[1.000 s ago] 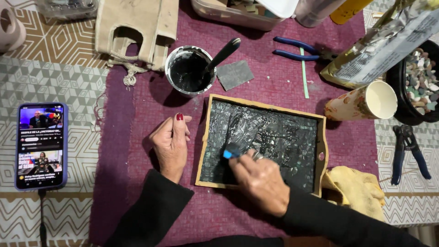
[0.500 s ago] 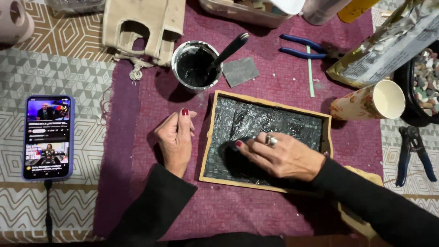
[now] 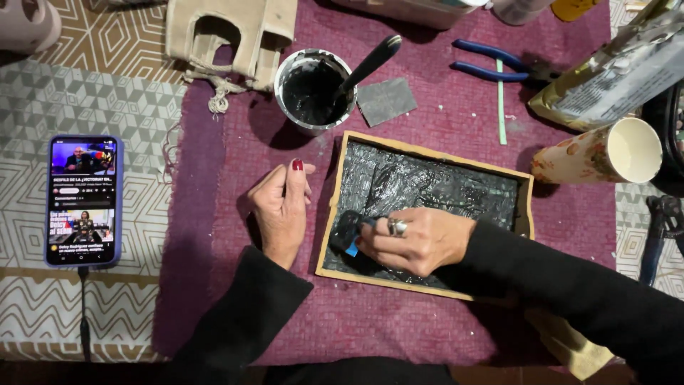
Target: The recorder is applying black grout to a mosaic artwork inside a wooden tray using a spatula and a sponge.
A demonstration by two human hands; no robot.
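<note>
My right hand (image 3: pixel 417 242) has slid to the wooden tray's (image 3: pixel 528 207) lower-left corner, grip pinching a blackened sponge (image 3: pixel 347 229); my left hand (image 3: pixel 279 210) stays flat, fingers spread, beside it.

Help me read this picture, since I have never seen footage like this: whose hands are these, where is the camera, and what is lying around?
The camera sits on the person's head, looking down at their own two hands. The right hand presses a small blue spreader into black paste inside a shallow wooden tray. The left hand rests flat on the purple cloth beside the tray. Above stand a cup of black paste with a tool in it, blue pliers and a floral paper cup. A phone playing video lies at the left.
</note>
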